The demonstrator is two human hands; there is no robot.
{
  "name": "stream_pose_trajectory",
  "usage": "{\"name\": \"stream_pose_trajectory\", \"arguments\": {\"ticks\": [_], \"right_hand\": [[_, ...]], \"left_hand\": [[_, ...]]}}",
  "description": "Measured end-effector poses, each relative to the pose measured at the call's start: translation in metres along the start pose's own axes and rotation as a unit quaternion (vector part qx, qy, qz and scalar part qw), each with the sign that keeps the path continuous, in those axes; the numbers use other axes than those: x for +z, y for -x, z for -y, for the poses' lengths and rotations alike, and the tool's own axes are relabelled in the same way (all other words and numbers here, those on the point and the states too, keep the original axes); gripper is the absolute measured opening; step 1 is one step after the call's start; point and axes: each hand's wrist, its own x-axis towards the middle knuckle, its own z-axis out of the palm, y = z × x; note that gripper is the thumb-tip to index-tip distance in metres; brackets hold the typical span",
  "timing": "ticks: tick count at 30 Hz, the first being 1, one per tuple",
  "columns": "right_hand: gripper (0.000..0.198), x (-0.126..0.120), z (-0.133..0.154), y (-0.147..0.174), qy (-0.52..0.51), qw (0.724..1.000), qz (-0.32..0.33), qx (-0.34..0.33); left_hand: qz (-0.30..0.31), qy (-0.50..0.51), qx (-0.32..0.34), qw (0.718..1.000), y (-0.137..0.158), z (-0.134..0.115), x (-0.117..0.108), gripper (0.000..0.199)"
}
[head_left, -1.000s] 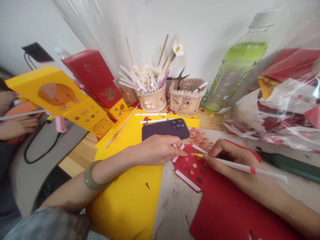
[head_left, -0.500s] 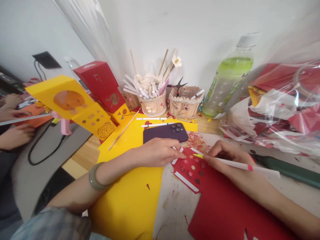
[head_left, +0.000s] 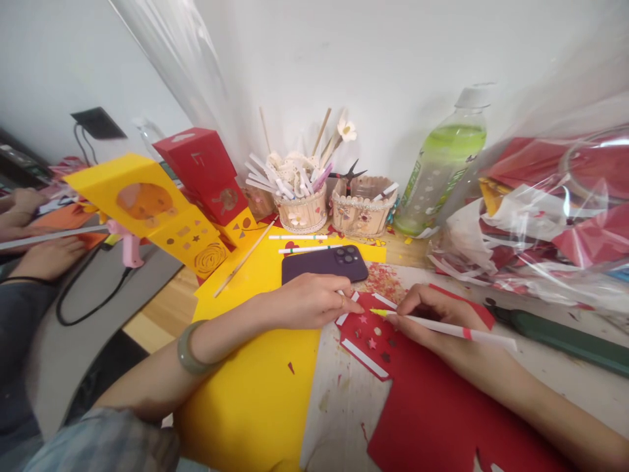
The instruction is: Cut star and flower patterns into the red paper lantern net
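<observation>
In my right hand [head_left: 435, 314] is a slim white wax-tipped pen [head_left: 442, 328] with a red band, gripped between thumb and fingers. Its yellow tip touches or hovers just over the red cut paper [head_left: 422, 387], near the small pink stars [head_left: 372, 343] and dark star-shaped pieces [head_left: 386, 357]. White strips [head_left: 364, 358] run along that paper's edges. My left hand [head_left: 319, 300] rests at the paper's upper left corner, index finger stretched onto it and the other fingers curled. A small white bit shows between those fingers; I cannot make out what it is.
A purple phone [head_left: 319, 263] lies behind my left hand on yellow paper [head_left: 255, 380]. Decorated baskets [head_left: 302, 213], a drink bottle [head_left: 437, 177] and a plastic bag of scraps [head_left: 540, 216] stand behind. A dark green tool [head_left: 565, 337] lies right; a co-worker's hands [head_left: 49, 255] are left.
The pen tip has shifted slightly left across the red paper, with my right hand following. My left hand stays at the paper's corner. The whole view has tilted a little.
</observation>
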Motion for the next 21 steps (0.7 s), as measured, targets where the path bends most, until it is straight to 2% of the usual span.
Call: {"name": "stream_pose_trajectory", "arguments": {"ticks": [21], "right_hand": [[0.026, 0.0006, -0.002, 0.0002, 0.011, 1.0, 0.01, 0.013]], "left_hand": [[-0.007, 0.011, 0.0, 1.0, 0.0011, 0.001, 0.001, 0.026]]}}
